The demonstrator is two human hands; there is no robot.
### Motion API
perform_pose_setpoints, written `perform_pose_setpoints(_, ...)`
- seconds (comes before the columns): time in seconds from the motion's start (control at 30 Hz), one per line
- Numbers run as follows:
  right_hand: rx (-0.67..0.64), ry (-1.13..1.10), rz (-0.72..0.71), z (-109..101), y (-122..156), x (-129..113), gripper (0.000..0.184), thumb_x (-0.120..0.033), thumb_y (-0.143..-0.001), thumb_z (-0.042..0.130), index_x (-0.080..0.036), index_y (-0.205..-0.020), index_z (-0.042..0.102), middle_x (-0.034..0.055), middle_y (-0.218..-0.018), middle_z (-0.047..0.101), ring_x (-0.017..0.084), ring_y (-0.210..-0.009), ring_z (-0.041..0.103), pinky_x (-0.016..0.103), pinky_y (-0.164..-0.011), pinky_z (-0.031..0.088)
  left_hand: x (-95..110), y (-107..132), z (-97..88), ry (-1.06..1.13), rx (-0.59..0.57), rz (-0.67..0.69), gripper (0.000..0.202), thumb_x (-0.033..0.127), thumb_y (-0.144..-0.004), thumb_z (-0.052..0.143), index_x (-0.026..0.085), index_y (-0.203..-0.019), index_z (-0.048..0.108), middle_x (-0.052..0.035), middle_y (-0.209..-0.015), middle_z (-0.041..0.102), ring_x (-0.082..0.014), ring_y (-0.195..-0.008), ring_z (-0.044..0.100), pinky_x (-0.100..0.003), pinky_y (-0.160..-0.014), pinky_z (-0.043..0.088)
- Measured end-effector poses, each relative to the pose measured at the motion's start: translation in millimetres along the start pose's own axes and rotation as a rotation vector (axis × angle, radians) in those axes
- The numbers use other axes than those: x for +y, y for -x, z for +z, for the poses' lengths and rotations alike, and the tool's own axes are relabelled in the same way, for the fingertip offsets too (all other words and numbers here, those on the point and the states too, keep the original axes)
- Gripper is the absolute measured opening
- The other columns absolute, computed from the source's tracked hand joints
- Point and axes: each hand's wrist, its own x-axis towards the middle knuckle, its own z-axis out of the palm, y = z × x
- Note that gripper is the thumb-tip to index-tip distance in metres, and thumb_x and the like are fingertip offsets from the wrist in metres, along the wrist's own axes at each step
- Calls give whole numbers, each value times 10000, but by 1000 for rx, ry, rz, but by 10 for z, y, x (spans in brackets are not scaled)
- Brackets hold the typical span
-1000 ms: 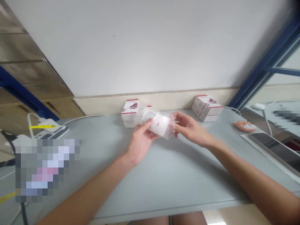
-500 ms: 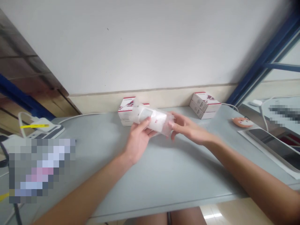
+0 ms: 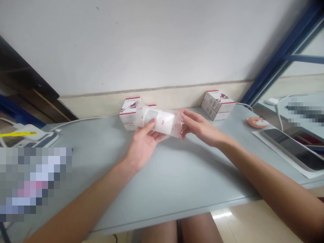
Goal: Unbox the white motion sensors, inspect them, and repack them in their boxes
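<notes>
Above the grey table (image 3: 162, 182) I hold a white device wrapped in a clear plastic bag (image 3: 159, 122). My left hand (image 3: 143, 143) grips it from below, thumb on top and fingers closed round it. At the bag's right end, the fingers of my right hand (image 3: 198, 127) pinch the plastic. Just behind the bag, a white and red box (image 3: 128, 109) stands against the wall.
A stack of two white and red boxes (image 3: 218, 104) sits at the back right. An orange animal-shaped item (image 3: 257, 122) and a dark tablet on a white sheet (image 3: 293, 150) lie to the right. A scale-like device (image 3: 32, 138) and white cable sit at the left.
Both hands and the bagged device stay together and have barely shifted. The camera view has tilted, so everything sits slightly lower-left and more of the table's front edge shows.
</notes>
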Motion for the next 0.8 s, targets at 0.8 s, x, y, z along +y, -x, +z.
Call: perform_pose_setpoints(0.8, 173, -233, 3, 273, -49, 162, 498, -672, -888, 768, -225, -923, 552, -23, -749, 629, 123, -573, 574, 300, -553, 488, -7, -12, -19, -62, -78, 34, 558, 281, -950, 789, 256, -1470, 589, -124, -1446, 701, -363, -1353, 659, -611, -1144, 524)
